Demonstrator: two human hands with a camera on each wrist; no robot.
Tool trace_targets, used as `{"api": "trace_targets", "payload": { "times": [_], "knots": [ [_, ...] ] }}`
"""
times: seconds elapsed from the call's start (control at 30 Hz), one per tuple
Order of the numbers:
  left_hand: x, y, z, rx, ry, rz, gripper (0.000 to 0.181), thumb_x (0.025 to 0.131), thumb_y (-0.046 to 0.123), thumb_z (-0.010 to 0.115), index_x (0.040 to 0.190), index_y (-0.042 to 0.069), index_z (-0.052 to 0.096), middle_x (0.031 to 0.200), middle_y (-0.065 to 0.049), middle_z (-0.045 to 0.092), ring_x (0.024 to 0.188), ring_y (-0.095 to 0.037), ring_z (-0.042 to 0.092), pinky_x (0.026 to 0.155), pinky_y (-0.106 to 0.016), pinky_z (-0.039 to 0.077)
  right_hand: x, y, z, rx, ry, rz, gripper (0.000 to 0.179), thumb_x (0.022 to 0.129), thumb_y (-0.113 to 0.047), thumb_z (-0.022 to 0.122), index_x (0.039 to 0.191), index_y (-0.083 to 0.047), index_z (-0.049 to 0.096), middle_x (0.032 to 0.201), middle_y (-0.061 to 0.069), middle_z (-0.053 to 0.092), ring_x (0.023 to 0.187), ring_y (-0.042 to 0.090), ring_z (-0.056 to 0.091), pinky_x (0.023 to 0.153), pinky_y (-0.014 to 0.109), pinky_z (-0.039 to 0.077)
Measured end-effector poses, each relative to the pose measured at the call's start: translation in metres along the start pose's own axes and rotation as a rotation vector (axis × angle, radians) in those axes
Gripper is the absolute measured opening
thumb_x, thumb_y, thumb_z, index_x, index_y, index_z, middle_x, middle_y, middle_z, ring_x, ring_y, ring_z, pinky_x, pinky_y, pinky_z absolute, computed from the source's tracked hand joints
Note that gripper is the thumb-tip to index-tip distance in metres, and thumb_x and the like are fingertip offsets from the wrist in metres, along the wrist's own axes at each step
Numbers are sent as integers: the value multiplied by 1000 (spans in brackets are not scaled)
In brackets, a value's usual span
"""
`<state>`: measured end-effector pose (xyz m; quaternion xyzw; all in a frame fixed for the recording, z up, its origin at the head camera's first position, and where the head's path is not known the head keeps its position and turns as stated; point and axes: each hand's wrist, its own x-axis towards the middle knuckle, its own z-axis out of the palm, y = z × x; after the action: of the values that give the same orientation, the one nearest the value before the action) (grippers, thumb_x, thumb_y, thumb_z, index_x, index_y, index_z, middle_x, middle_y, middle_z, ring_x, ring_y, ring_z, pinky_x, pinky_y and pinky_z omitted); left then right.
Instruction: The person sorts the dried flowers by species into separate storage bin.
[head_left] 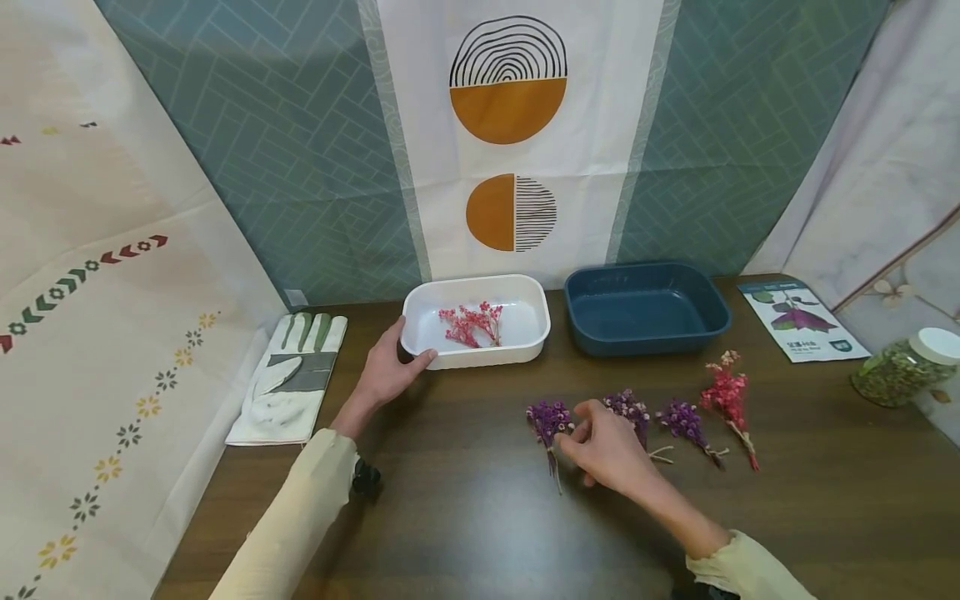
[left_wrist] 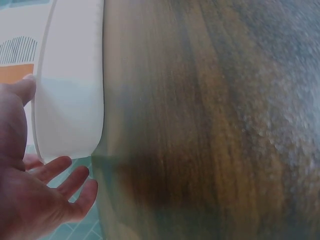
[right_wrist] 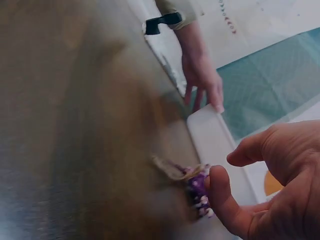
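My left hand (head_left: 386,371) rests at the near left corner of a white tray (head_left: 476,360); its thumb lies along the front rim and the fingers reach along the left end. Small pink dried flowers (head_left: 471,323) lie inside that tray. My right hand (head_left: 603,446) hovers beside a purple dried-flower bunch (head_left: 550,419), thumb and index finger apart with a gap between them. Behind this hand is a second purple bunch (head_left: 628,410), partly hidden. Farther right lie a third purple bunch (head_left: 682,419) and a pinkish-red bunch (head_left: 726,396), stems toward me.
A dark blue tray (head_left: 645,340) stands right of the white one. White-and-grey gloves (head_left: 292,375) lie at the left edge. At the right are a printed seed packet (head_left: 802,321) and a lidded jar (head_left: 903,371). Patterned cloth (head_left: 510,267) hangs behind the table.
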<state>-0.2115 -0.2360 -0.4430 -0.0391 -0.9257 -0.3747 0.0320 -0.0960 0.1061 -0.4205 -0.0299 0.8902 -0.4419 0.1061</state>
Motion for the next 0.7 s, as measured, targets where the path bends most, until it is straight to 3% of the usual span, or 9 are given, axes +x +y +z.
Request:
{"api": "trace_targets", "payload": {
  "times": [0.37, 0.7],
  "knots": [
    [0, -1, 0, -9, 1, 4, 91, 91, 41, 72, 157, 0, 24, 154, -24, 35, 134, -39, 40, 106, -58, 37, 1, 13, 19, -56, 24, 38, 65, 87, -20, 78, 132, 11, 44, 71, 1, 60, 42, 16, 58, 47, 33, 47],
    [-1, 1, 0, -21, -2, 4, 90, 91, 40, 73, 157, 1, 24, 153, -23, 35, 132, -39, 41, 105, -58, 37, -1, 14, 32, -48, 79, -16, 49, 84, -14, 80, 115, 7, 49, 75, 3, 56, 39, 14, 53, 43, 32, 46]
  ]
}}
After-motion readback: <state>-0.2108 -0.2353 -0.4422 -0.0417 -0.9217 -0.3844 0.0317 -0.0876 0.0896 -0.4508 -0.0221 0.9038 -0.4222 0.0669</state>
